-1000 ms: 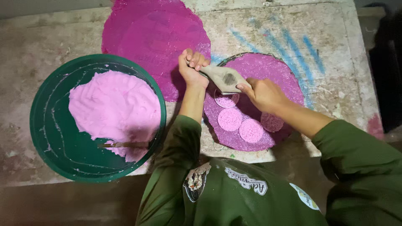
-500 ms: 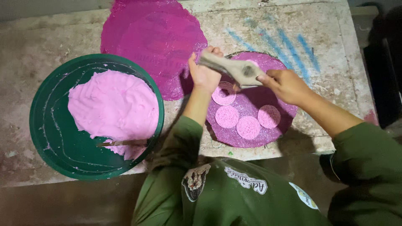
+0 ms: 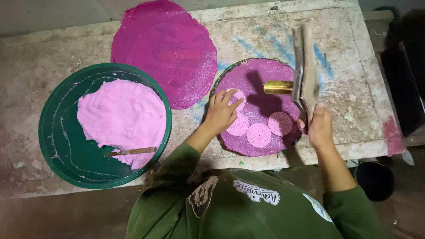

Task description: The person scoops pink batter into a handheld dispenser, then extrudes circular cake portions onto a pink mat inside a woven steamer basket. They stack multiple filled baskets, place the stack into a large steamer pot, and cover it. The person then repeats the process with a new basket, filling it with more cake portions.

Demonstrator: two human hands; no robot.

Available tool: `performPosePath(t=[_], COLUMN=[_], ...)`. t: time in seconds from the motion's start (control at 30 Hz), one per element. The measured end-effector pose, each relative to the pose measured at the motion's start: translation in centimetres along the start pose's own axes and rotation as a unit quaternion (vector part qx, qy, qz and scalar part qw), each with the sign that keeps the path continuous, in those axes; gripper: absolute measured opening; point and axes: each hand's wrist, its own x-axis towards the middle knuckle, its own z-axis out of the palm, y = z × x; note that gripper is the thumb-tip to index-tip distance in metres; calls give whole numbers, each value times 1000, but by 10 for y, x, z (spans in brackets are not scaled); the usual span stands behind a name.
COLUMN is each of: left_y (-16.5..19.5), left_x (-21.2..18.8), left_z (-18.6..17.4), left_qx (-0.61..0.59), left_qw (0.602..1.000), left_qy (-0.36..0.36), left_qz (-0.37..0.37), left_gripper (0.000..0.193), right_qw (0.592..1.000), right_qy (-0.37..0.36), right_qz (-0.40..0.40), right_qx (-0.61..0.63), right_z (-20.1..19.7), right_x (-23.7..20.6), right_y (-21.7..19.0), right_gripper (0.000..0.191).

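My right hand was clenched around the handle of a flat metal stamping tool, lifted clear of the mat with its brass-coloured barrel pointing left over the work, while my left hand lay open, fingertips pressing on the topmost pink disc and grasping nothing. To do this well, I judged, the tool had to come down square and straight, not tilted as it hung then, and the left fingers needed to pin the soft disc lightly at its edge (well out of the barrel's path) so the shape would not smear or drag. The discs themselves looked pale pink, round, thin and slightly grainy; besides the one under my fingers, three more lay close together near the front of the round purple mat, which glistened and looked pebbled. Beyond the mat's upper left edge sat a larger magenta sheet, just touching or overlapping it; I could not tell which. Further left stood a green basin holding a mound of pale pink paste, with a small wooden stick resting at its lower edge. All of it rested on a stained, chalk-marked worktop.
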Motion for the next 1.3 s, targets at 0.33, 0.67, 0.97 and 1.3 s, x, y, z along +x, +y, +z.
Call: performPosePath(t=[0.33,0.67,0.97,1.3], left_y=[-10,-11,0,12], left_x=[-5,-41,-44,-25], left_z=[-2,3,6,-22], left_qx=[-1,21,28,24], left_qw=[998,988,985,986], left_qy=[47,52,60,63], left_qz=[-35,-147,-161,-150], left_gripper=[66,63,64,60], right_qw=[993,990,991,998], right_qy=[42,58,47,24], right_qz=[13,31,20,23], right_qx=[113,128,125,45], right_z=[-10,-7,-6,-2], right_x=[-31,-32,-34,-29], right_y=[18,26,29,18], right_gripper=[67,69,70,66])
